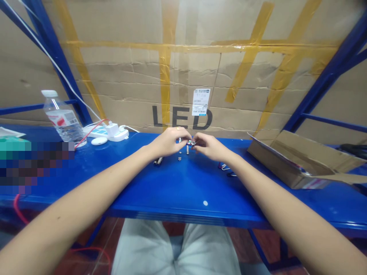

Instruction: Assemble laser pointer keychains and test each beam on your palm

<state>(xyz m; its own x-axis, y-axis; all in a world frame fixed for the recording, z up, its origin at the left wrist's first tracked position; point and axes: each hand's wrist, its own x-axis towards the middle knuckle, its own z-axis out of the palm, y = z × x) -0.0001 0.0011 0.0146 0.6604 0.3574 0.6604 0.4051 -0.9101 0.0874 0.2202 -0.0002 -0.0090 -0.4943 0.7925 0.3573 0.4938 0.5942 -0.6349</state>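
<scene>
Cardboard: a tall taped sheet [129, 76] is standing along the far side, showing large black letters.
Table: the blue table [172, 191] is stretching from left to right under both hands.
Box: an open carton [272, 164] is sitting on the right.
Bottle: a clear bottle [64, 122] is standing on the far left, with a power strip [120, 134] lying just right of it.
Left hand: the left hand [172, 141] is reaching in from the left, its fingertips meeting the right hand's; whether they are pinching anything cannot be told.
Right hand: the right hand [209, 147] is pinching a small metal piece.
Clips: some clips [225, 167] are lying near the right wrist.
Tubes: metal tubes [158, 161] are lying below the left wrist, slanting from near left to far right.
Row: tiny metal bits [187, 150] are forming a near-to-far line just left of the right fingertips.
Metal piece: it [193, 143] is sitting between the hands, nearer the right; its round end is seemingly facing the person, its long axis staying unclear.
</scene>
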